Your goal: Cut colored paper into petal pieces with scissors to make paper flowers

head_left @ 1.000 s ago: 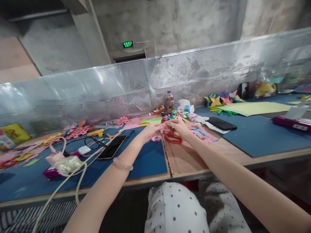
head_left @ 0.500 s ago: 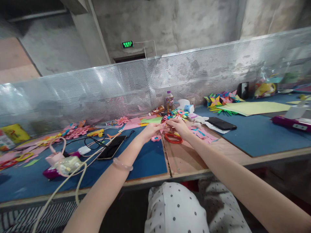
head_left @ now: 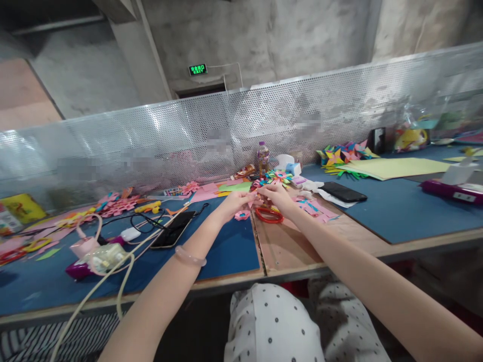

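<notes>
Together, two hands (head_left: 234, 202), nearly closed, pinch one pink paper piece (head_left: 251, 203), with two flat phones (head_left: 344, 191) and one bottle (head_left: 263, 157) nearby.

- The pink paper piece (head_left: 251, 203) was small, its full shape hidden.
- It was pinched between the left hand (head_left: 234, 202) and right hand (head_left: 278, 198).
- It sat just beyond the red loop (head_left: 269, 220), slightly left.

Beyond our left hand (head_left: 237, 203), we see a perforated metal screen (head_left: 151, 136) along the far edge of our desk (head_left: 302, 251). Higher, behind it, stands a bare grey concrete wall (head_left: 302, 35), with a glowing green exit sign (head_left: 198, 69) above and left of that hand.
</notes>
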{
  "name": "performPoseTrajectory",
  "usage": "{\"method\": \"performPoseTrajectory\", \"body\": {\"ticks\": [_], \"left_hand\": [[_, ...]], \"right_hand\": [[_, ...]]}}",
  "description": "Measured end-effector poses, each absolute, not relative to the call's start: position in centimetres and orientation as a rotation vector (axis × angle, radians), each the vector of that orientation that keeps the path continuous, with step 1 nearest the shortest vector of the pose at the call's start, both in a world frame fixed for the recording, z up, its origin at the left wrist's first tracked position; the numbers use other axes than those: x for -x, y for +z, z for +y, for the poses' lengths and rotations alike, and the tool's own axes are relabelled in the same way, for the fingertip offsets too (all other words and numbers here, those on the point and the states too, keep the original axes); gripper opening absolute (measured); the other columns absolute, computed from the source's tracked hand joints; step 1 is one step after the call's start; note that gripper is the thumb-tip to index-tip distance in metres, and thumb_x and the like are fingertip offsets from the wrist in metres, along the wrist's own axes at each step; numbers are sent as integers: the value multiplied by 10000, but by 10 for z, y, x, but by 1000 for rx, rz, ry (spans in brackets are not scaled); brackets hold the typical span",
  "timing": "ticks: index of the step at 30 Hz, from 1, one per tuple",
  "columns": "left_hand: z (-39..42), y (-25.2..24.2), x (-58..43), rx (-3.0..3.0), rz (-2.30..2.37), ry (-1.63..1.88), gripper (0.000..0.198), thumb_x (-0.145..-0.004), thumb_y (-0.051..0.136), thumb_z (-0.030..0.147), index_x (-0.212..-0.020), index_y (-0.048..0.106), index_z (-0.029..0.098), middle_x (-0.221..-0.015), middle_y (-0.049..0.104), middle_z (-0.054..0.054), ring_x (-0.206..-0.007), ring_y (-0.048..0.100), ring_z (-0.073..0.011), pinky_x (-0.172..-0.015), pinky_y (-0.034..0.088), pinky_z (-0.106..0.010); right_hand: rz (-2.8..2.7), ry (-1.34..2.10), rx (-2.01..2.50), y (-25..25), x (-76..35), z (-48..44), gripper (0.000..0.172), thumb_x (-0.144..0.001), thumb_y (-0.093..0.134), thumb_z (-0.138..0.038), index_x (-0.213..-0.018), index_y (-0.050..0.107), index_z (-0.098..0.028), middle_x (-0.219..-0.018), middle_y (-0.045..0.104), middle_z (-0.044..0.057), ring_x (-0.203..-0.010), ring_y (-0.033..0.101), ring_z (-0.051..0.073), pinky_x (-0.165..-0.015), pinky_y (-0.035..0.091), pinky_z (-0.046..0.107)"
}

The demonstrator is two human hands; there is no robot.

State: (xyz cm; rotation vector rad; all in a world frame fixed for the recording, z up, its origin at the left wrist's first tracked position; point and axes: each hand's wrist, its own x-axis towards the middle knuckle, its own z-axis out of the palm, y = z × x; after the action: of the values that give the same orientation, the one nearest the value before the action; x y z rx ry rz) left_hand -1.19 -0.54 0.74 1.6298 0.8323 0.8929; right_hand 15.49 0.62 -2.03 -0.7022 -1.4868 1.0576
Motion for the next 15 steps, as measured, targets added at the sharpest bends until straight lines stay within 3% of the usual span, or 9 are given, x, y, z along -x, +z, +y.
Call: {"method": "performPoseTrajectory", "body": {"ticks": [9,15], "left_hand": [[-10,10,12,-1600,808,885,316,-667,660,415,-616,611,107,-948,666,-132,-885,618,-220,-775,469,-342],[-5,8,12,-1545,793,889,381,-666,676,383,-932,654,112,-1008,648,-147,-864,628,-212,-754,476,-325]], "right_hand": [[-1485,1072,702,-22,-155,9,285,-647,605,-434,-686,596,-152,-549,467,-24,-459,397,73,-441,296,220],[-1447,1101,694,-21,-155,6,261,-663,581,-416,-700,597,-158,-579,495,-16,-478,409,79,-452,310,222]]}}
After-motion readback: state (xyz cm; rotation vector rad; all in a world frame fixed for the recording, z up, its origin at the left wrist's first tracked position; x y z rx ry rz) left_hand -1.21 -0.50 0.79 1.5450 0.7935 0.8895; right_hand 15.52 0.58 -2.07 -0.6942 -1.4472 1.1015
